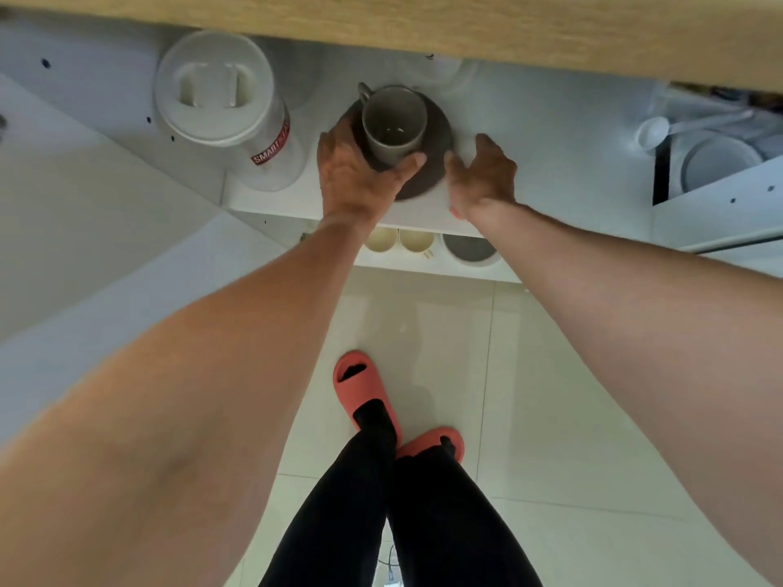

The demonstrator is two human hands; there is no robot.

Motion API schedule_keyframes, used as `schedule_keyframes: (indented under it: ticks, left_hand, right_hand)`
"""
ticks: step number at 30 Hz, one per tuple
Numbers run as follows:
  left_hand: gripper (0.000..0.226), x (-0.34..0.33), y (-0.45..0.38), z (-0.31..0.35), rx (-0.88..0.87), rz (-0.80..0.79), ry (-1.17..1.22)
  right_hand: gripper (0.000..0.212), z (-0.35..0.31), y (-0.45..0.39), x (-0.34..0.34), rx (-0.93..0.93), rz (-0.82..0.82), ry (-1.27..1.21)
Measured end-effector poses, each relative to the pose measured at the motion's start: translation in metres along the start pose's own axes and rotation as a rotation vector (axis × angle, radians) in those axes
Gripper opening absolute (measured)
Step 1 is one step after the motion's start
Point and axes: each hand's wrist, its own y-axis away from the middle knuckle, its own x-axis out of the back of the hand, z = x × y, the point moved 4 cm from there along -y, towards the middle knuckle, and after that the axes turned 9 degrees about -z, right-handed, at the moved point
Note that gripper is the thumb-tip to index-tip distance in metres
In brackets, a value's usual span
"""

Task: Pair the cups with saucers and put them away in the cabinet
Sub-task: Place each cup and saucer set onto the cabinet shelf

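Note:
A grey cup (394, 120) stands upright on a dark brown saucer (438, 133) on the white upper cabinet shelf (551, 163); its handle points to the far left. My left hand (356, 171) grips the saucer's left edge, thumb against the cup's near side. My right hand (483, 171) sits at the saucer's right rim, fingers apart, holding nothing. On the shelf below, two cream cups (398, 240) and a grey saucer (470, 247) show past the shelf edge.
A clear canister with a white lid (216, 89) stands just left of the saucer. To the right, a second compartment holds a white spoon (654, 131) and plates (720, 161). A wooden countertop edge (423, 27) runs above. My legs and orange slippers (364, 391) are on the tiled floor.

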Motion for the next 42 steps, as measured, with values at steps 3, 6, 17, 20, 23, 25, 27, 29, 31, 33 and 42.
schedule_keyframes:
  ticks: [3, 6, 17, 20, 23, 25, 27, 29, 31, 33, 42]
  left_hand:
    - [0.095, 0.014, 0.028, 0.005, 0.035, 0.028, 0.003]
    - [0.096, 0.03, 0.074, 0.014, 0.091, -0.032, 0.01]
    - [0.069, 0.105, 0.239, 0.178, -0.19, -0.237, -0.464]
    - [0.06, 0.113, 0.255, 0.224, -0.297, -0.187, -0.403]
    - [0.04, 0.112, 0.254, 0.262, -0.448, -0.174, -0.298]
    - [0.031, 0.109, 0.242, 0.286, -0.545, -0.17, -0.237]
    - [0.024, 0.106, 0.228, 0.307, -0.594, -0.179, -0.172]
    - [0.02, 0.1, 0.21, 0.328, -0.612, -0.177, -0.157]
    - [0.019, 0.095, 0.19, 0.346, -0.612, -0.161, -0.168]
    - [0.02, 0.089, 0.166, 0.365, -0.614, -0.148, -0.175]
    - [0.029, 0.057, 0.055, 0.415, -0.467, -0.189, -0.212]
  right_hand:
    - [0.053, 0.015, 0.032, 0.01, 0.028, -0.014, 0.186]
    - [0.058, 0.032, 0.08, 0.022, 0.017, -0.055, 0.298]
    - [0.053, -0.001, 0.286, 0.162, 0.121, -0.008, 0.376]
    - [0.044, -0.016, 0.319, 0.201, 0.27, 0.046, 0.469]
    - [0.029, -0.025, 0.329, 0.236, 0.398, 0.142, 0.447]
    - [0.023, -0.032, 0.321, 0.262, 0.421, 0.205, 0.392]
    - [0.025, -0.038, 0.307, 0.286, 0.379, 0.238, 0.289]
    - [0.029, -0.042, 0.289, 0.31, 0.29, 0.283, 0.148]
    - [0.035, -0.047, 0.267, 0.331, 0.177, 0.305, -0.001]
    - [0.041, -0.053, 0.242, 0.351, 0.109, 0.329, -0.106]
    - [0.054, -0.069, 0.132, 0.422, -0.144, 0.351, -0.308]
